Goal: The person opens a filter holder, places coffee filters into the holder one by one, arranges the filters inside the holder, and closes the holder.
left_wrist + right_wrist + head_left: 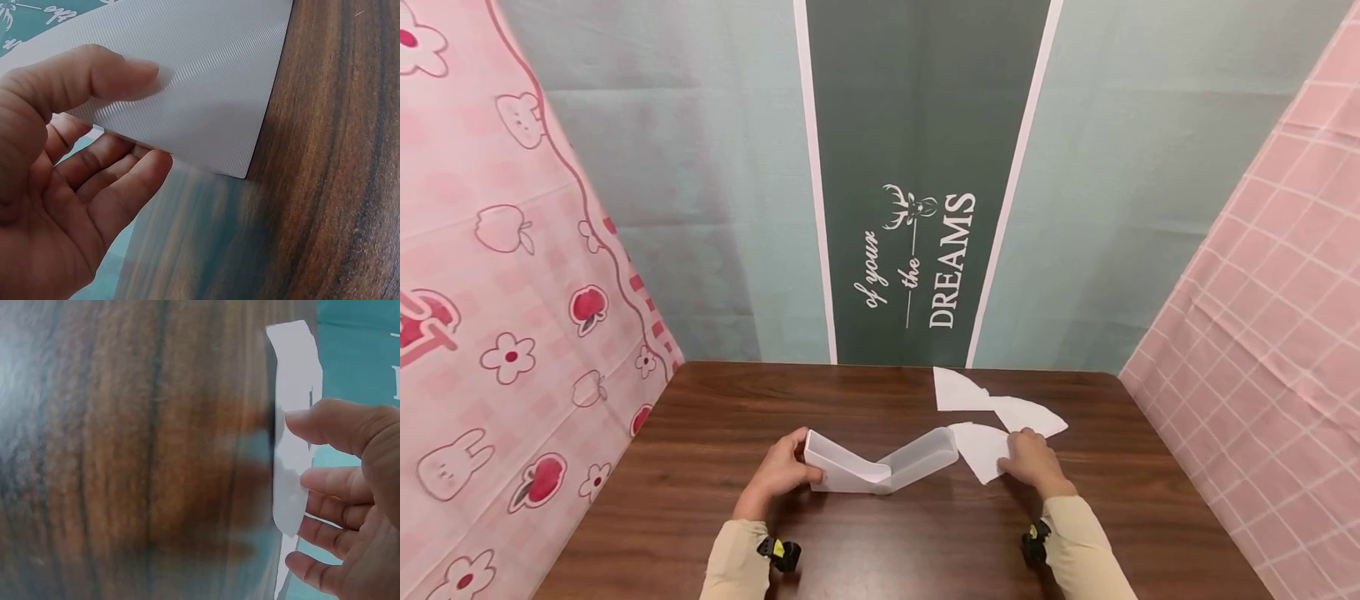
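A white plastic holder [850, 477], bent in a shallow V with a translucent right half, is on the table in the head view. My left hand [782, 467] grips its left end. In the left wrist view, the thumb lies across the holder's finely ribbed face [206, 94], with curled fingers beneath its edge. My right hand [1033, 458] pinches a fan-shaped white filter paper [983, 448] by its right side, just right of the holder. The right wrist view has this paper [292, 456] between thumb and fingertips, nearly edge-on. Two similar filter papers [958, 392] lie behind it.
The brown wood-grain table [910, 550] ends at a hanging teal and green cloth [917, 167] with white lettering. Pink patterned cloth [512, 292] hangs on the left, and pink checked cloth [1262, 333] on the right. Each wrist wears a black strap [781, 552].
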{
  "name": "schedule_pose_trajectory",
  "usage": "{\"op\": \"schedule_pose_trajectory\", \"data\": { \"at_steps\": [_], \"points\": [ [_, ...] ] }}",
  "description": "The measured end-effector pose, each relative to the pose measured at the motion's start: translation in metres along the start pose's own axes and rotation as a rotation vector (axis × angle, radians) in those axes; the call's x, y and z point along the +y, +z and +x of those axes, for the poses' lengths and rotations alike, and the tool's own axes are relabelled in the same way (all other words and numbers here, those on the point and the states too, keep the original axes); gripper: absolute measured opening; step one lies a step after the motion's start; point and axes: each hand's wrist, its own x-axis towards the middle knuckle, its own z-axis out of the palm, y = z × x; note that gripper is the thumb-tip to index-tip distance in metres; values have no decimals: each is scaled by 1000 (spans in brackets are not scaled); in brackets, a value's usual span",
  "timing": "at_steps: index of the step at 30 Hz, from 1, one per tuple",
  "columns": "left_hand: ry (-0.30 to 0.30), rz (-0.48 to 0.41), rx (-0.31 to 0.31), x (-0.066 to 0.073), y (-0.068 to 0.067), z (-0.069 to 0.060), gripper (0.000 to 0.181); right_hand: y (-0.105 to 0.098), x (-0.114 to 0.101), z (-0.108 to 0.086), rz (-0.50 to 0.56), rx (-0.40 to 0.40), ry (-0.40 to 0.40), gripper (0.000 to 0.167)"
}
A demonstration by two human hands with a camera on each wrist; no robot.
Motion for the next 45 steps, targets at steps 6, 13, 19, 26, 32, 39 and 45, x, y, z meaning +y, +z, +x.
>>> {"op": "schedule_pose_trajectory", "data": {
  "at_steps": [6,13,19,26,32,39,45],
  "points": [
    [15,-13,-10,0,0,0,42,-5,3,-4,170,120,13,17],
    [2,-10,-24,-2,1,0,42,-2,5,-5,312,224,95,18],
    [1,-16,-30,-3,0,0,42,-2,4,-7,347,247,135,4],
    [-4,-19,-22,-3,0,0,43,-4,1,-9,385,256,152,4],
    [7,-30,-29,-1,1,-2,43,-14,-9,-19,413,290,146,4],
    [11,-30,-10,0,0,-3,43,-41,-27,-30,480,415,94,7],
    [-6,-31,-22,1,0,-2,43,-42,-26,-30,483,395,135,7]
  ]
}}
